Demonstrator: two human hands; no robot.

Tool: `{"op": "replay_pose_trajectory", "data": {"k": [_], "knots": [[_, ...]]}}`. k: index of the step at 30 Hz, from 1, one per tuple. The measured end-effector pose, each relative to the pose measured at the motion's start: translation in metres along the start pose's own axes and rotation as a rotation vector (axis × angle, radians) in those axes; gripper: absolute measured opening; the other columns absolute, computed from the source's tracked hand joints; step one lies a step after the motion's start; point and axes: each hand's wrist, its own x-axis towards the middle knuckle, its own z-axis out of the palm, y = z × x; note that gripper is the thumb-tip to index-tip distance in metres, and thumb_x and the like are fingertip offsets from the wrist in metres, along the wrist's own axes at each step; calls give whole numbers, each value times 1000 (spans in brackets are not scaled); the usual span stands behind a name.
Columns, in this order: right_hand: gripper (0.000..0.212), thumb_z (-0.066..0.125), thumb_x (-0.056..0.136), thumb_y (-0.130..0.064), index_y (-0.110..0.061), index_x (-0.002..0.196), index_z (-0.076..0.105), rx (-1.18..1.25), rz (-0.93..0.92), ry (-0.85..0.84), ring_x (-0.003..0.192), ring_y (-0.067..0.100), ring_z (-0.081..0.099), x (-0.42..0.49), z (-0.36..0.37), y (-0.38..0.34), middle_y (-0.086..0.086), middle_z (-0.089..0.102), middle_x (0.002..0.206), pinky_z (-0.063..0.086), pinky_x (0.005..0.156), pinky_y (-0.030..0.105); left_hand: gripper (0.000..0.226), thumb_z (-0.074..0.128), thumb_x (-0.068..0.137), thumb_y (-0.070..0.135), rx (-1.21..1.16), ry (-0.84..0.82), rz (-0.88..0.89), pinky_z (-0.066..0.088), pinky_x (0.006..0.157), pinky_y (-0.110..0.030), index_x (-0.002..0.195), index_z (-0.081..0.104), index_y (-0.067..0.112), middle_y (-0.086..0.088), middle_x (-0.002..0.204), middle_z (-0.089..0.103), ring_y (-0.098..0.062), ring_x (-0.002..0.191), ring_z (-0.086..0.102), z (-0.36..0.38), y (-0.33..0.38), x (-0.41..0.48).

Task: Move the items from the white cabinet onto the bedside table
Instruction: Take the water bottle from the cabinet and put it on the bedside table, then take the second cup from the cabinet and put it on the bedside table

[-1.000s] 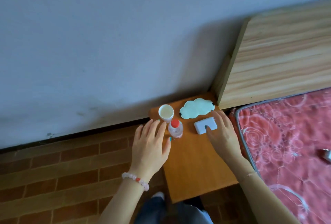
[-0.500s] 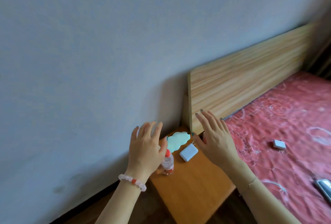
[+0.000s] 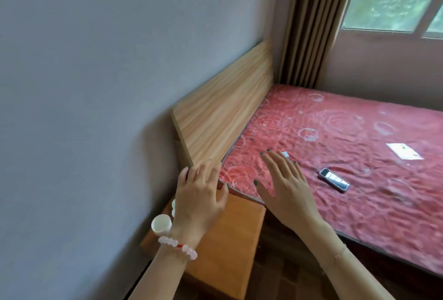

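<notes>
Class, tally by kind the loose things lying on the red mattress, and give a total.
Dark handset: 1
White card: 1
Small white block, partly behind the right hand: 1
Total: 3

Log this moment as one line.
left hand: open, empty, over bedside table | right hand: open, empty, over bed edge | cup: upright on bedside table by wall | handset: on bed
</notes>
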Motion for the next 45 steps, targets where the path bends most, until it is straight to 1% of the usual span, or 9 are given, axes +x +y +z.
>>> {"op": "replay_pose_trajectory", "data": {"k": [7,14,19,22,27,31,35,41,45], "knots": [[64,31,87,-52,-17,140,36,-83,164,120,137,22,31,-49,-63,34,3,39,146,27,111,48,51,36,85,42,-112,-25,202,42,98,-51,124,56,16,-8,124,60,-28,118,54,-6,77,13],[63,32,86,-52,-18,139,36,-198,353,212,135,24,34,-140,-138,76,4,40,145,31,108,51,53,37,82,41,-236,-22,436,42,99,-50,123,56,14,-7,122,61,-29,116,55,-16,183,-3],[63,34,85,-53,-18,137,39,-271,505,280,134,25,37,-230,-198,96,3,42,144,36,105,52,51,40,82,41,-335,1,614,46,94,-49,120,59,13,-7,119,63,-29,113,56,-34,274,-43],[60,44,84,-50,-18,136,42,-326,595,317,132,25,40,-289,-230,103,3,45,142,38,103,53,52,39,83,42,-376,4,695,46,93,-49,121,60,13,-8,119,63,-30,112,57,-45,322,-76],[61,51,84,-49,-22,138,37,-390,749,319,132,23,40,-385,-270,102,2,44,142,36,105,51,53,36,85,44,-414,-66,811,43,98,-49,123,59,15,-7,123,62,-29,117,55,-55,385,-136],[61,41,85,-54,-23,138,36,-439,898,341,132,22,39,-453,-297,91,1,44,143,36,106,51,56,32,86,47,-426,-145,904,41,100,-49,126,57,16,-6,126,60,-29,121,52,-60,430,-178],[67,24,83,-60,-23,139,36,-487,1035,358,133,21,39,-509,-320,89,0,44,143,36,106,48,56,31,86,48,-468,-142,1017,40,102,-50,124,58,18,-4,124,61,-28,120,53,-71,479,-208],[61,33,86,-50,-19,138,40,-583,1189,467,133,22,38,-566,-365,87,3,44,142,33,108,42,55,32,87,48,-587,-107,1207,41,101,-50,123,59,18,-2,120,64,-27,116,56,-88,563,-239],[64,29,86,-51,-19,141,34,-630,1291,478,136,20,33,-600,-398,100,2,39,146,30,111,42,45,42,88,43,-741,-71,1329,40,101,-50,121,59,19,-1,121,63,-25,117,54,-94,628,-257]]}}
